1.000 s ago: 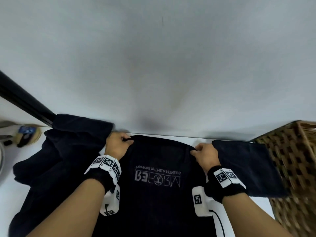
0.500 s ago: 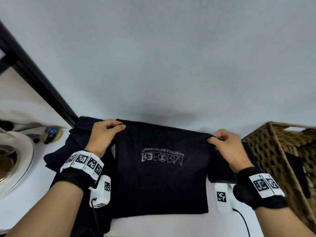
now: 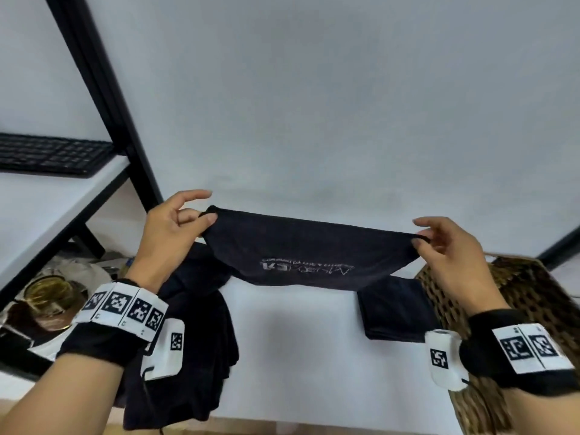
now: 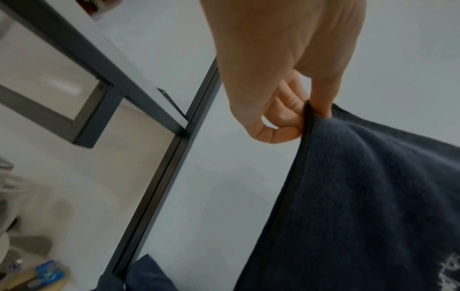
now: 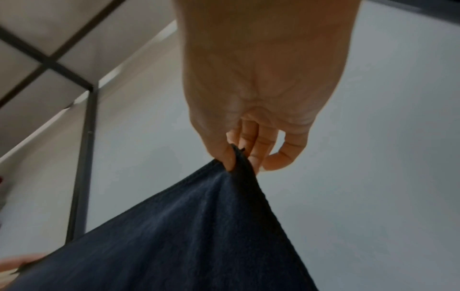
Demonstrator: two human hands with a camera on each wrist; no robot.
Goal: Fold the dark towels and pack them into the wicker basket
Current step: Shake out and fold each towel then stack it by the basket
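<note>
A dark navy towel (image 3: 309, 255) with pale lettering hangs stretched in the air between both hands, above the white table (image 3: 292, 346). My left hand (image 3: 188, 218) pinches its left top corner between thumb and fingers; the wrist view shows the same pinch on the towel (image 4: 373, 196) by my left hand (image 4: 306, 116). My right hand (image 3: 439, 243) pinches the right top corner, seen closer where my right hand (image 5: 236, 157) holds the towel (image 5: 199, 226). The wicker basket (image 3: 518, 296) stands at the right. A folded dark towel (image 3: 395, 306) lies beside it.
A heap of unfolded dark towels (image 3: 201, 334) lies on the table's left side. A black-framed shelf unit (image 3: 103, 98) stands at the left with a keyboard (image 3: 50, 155) on it. A gold bowl (image 3: 50, 293) and clutter sit below. A grey wall is behind.
Both hands lifted the towel off the table and raised it, moving apart so it hangs stretched in the air. My view tilted up, showing the shelf and keyboard.
</note>
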